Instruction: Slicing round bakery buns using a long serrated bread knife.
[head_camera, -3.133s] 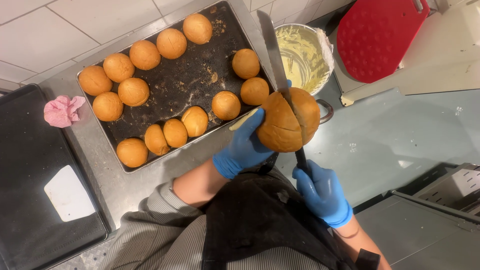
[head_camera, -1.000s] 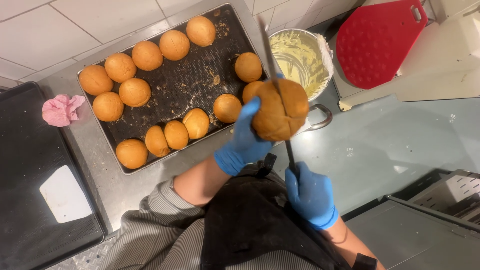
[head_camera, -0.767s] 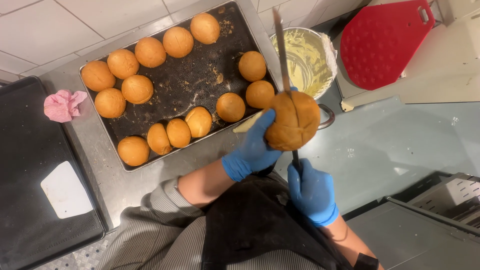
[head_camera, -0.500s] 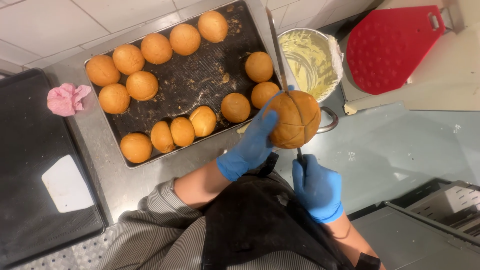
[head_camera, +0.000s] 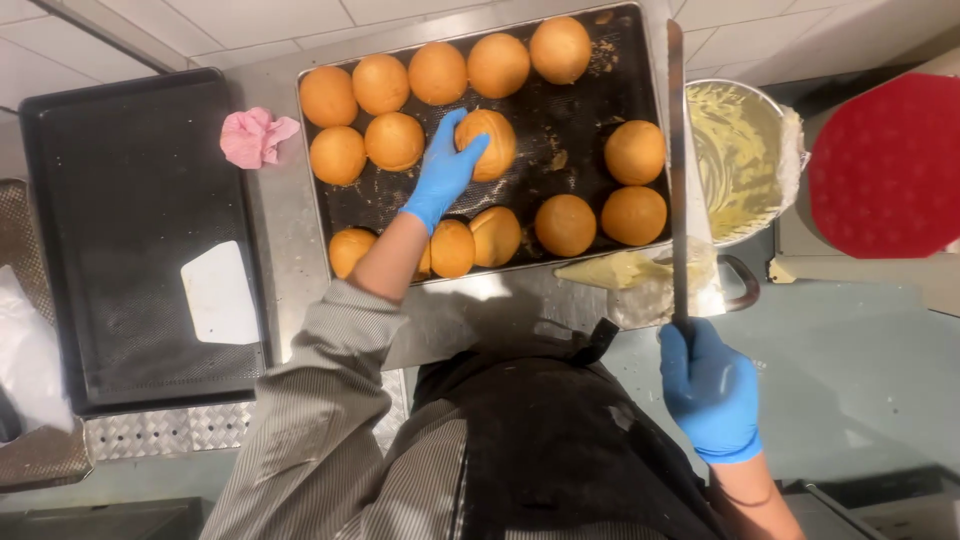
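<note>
My left hand (head_camera: 441, 170), in a blue glove, rests on a round golden bun (head_camera: 491, 143) lying in the middle of a dark baking tray (head_camera: 590, 90). Several more buns sit in rows across that tray. My right hand (head_camera: 708, 388), also blue-gloved, grips the handle of a long knife (head_camera: 677, 150) whose blade points away from me over the tray's right edge. A filled piping bag (head_camera: 640, 275) lies just in front of the tray, beside the knife.
A metal bowl of pale cream (head_camera: 738, 160) stands right of the tray. A red perforated board (head_camera: 885, 165) is at the far right. An empty black tray (head_camera: 120, 160) with a white scraper (head_camera: 220, 293) lies at left, a pink cloth (head_camera: 256, 137) beside it.
My left hand has carried the bun from the knife over to the tray and set it down. The knife is out of the bun and now points up over the tray's edge.
</note>
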